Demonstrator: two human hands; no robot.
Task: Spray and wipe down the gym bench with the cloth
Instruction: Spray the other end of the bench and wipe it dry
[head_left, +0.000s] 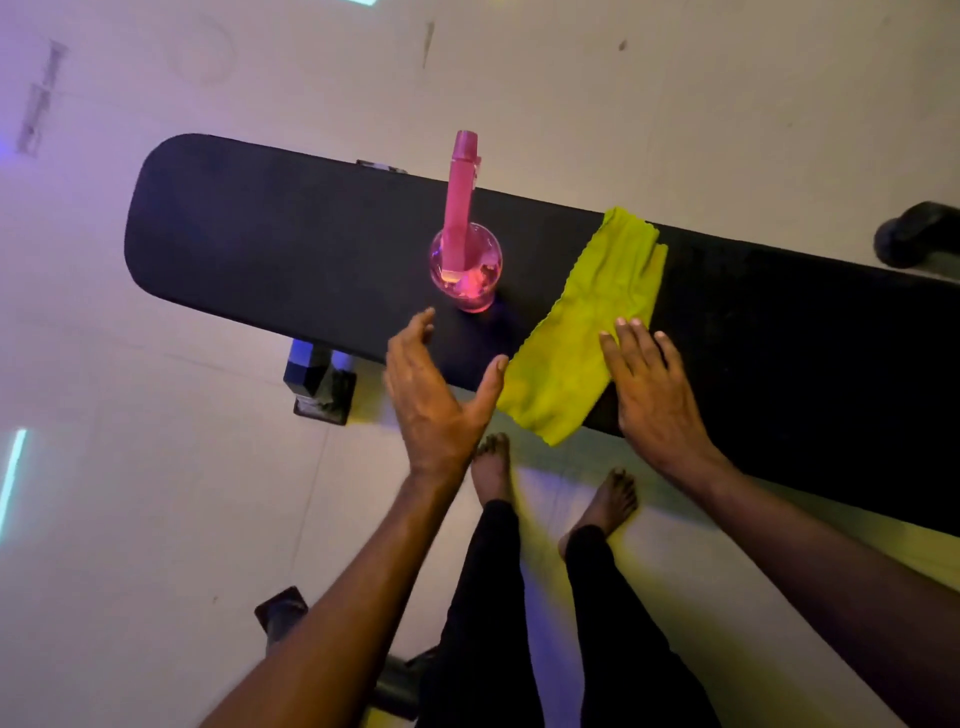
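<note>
A long black padded gym bench (270, 244) runs from upper left to lower right. A pink spray bottle (464, 249) stands upright on its middle, seen from above. To its right a folded yellow-green cloth (582, 332) lies across the pad, its near end hanging over the front edge. My left hand (431, 400) hovers open at the bench's near edge, just short of the bottle, with the thumb near the cloth's left edge. My right hand (652, 389) lies flat with spread fingers on the pad, fingertips touching the cloth's right edge.
The bench's metal foot (319, 384) stands on the pale floor below the pad, and more dark frame parts (283, 610) lie near my left forearm. My bare feet (550, 488) stand close to the bench. A dark rounded object (917, 234) sits at the far right.
</note>
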